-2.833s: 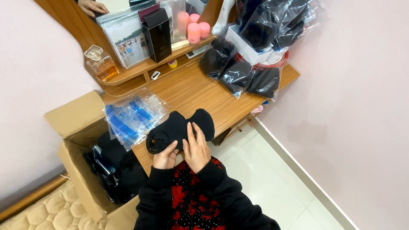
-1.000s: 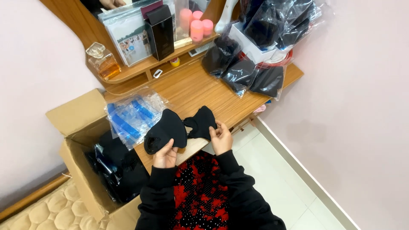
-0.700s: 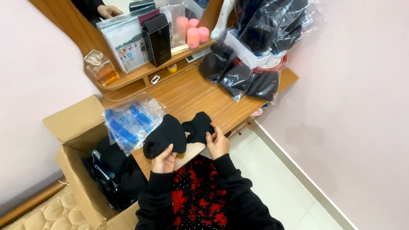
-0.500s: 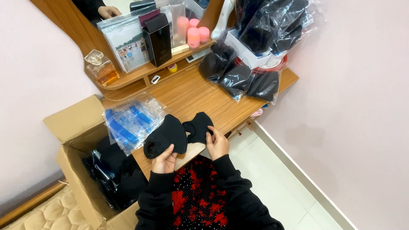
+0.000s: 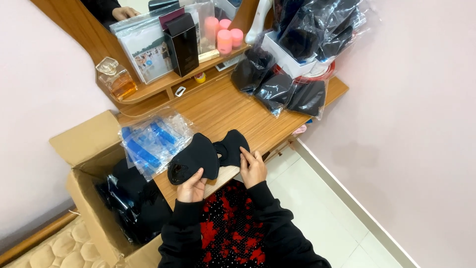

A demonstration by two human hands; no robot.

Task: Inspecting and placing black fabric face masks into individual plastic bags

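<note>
One black fabric piece [image 5: 208, 155], three pink cylinders [image 5: 224, 33], one perfume bottle [image 5: 116, 79], one cardboard box [image 5: 84, 198].

Cardboard box [image 5: 84, 198], left of the wooden desk [image 5: 233, 106]: lower corner cut by the bottom edge, black contents too dark to identify. Another person's hand [image 5: 125, 12], above the desk's shelf: cropped by the top edge. Black items in clear bags [image 5: 277, 92] on the desk: kind indistinct.

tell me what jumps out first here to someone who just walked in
Two bare hands at the near edge of the wooden desk, left hand and right hand, gripping a black fabric piece. Behind it, bagged black items crowd the right side; an open cardboard box stands left.
</note>
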